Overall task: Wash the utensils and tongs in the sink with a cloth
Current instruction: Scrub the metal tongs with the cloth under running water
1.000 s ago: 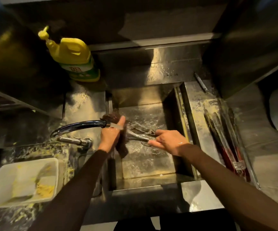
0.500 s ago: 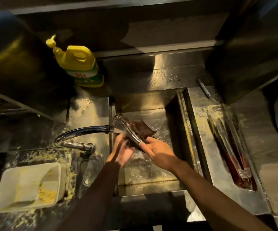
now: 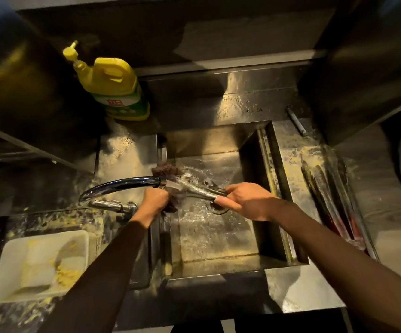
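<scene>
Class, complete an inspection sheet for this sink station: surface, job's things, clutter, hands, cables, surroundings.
Surface: steel counter wet, spattered with yellow residue; sink wet.
Job's things: tongs under the running faucet; dark cloth against their tip; other tongs lying on the right counter.
Clutter: white tray with yellow residue, left; yellow detergent bottle behind the sink.
Hands: left hand grips the cloth; right hand grips the tongs' handle.
Cables: nothing seen.
Surroundings: dark walls, dim light.

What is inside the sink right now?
Metal tongs, held by the right hand under the running faucet, and a dark cloth gripped by the left hand. The right hand partly hides the drain.
</scene>
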Motion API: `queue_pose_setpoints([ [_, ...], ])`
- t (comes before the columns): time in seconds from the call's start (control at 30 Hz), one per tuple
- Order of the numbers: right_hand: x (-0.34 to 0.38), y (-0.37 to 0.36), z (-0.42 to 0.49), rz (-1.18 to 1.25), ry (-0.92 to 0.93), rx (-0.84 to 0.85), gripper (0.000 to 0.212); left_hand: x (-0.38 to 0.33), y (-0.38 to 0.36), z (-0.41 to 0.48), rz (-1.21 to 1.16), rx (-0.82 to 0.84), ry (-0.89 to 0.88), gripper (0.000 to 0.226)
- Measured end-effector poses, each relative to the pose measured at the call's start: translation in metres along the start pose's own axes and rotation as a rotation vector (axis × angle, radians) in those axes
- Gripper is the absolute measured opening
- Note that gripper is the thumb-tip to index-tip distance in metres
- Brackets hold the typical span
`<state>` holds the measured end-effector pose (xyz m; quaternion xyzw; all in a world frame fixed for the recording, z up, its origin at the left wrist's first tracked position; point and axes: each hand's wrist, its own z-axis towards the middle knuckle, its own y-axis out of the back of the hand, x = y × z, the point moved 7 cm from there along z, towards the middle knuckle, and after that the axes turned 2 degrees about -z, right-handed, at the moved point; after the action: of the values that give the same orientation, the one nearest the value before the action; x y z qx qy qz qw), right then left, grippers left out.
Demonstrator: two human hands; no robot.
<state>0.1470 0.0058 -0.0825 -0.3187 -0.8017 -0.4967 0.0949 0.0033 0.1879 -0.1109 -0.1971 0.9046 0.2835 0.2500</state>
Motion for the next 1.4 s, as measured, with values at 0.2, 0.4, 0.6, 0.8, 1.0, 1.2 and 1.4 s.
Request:
queue_pose_setpoints([
  [0.2,0.027,-0.02,0.028,0.445,-0.069,-0.248,0.056,-0.006,-0.059,-0.009,-1.082,0.19,0.05,0.02],
  [0.4,0.018,-0.033,0.02,0.404,-0.038,-0.214,0.07,0.021,-0.03,0.018,-0.443,0.035,0.073,0.023],
  [0.6,-0.023,-0.031,-0.015,0.262,-0.148,-0.207,0.061,0.023,-0.02,0.01,-0.973,0.177,0.004,0.019],
  [0.8,0.014,-0.036,0.017,0.26,-0.102,-0.195,0.053,0.002,-0.073,-0.036,-0.983,0.455,0.021,0.029],
  [1.0,0.002,-0.039,0.012,0.293,-0.103,-0.173,0.06,0.003,-0.057,-0.028,-0.964,0.302,0.034,0.026],
  [1.2,-0.026,-0.012,-0.004,-0.1,-0.051,0.012,0.07,-0.001,-0.027,-0.017,-0.588,0.155,-0.141,0.017],
  [1.4,-0.056,0.008,-0.012,-0.134,-0.127,-0.091,0.085,0.006,-0.01,-0.007,-0.568,-0.06,-0.194,0.017],
])
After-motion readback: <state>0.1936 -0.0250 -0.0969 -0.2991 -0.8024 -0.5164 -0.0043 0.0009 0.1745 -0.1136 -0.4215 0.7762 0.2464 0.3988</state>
